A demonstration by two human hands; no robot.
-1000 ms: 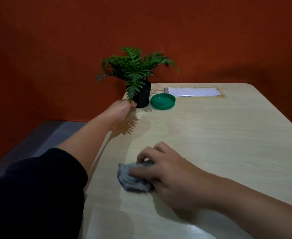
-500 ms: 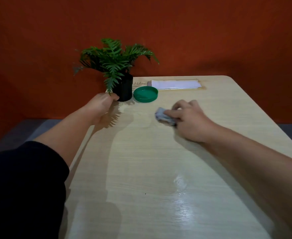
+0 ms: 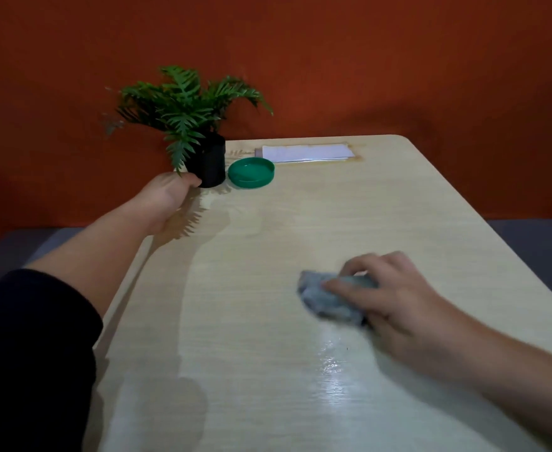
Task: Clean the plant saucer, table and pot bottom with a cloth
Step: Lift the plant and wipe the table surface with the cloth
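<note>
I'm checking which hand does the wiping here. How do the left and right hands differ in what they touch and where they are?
The right hand grips a crumpled grey cloth on the near part of the table; the left hand holds no cloth and rests at the far left edge against the black pot. The right hand's fingers curl round the cloth; how the left hand's fingers lie is partly hidden. Both hands are bare and low at the tabletop.

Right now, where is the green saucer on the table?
In the head view the green saucer sits at the far left of the table, just right of the black pot, with the white papers behind it.
</note>
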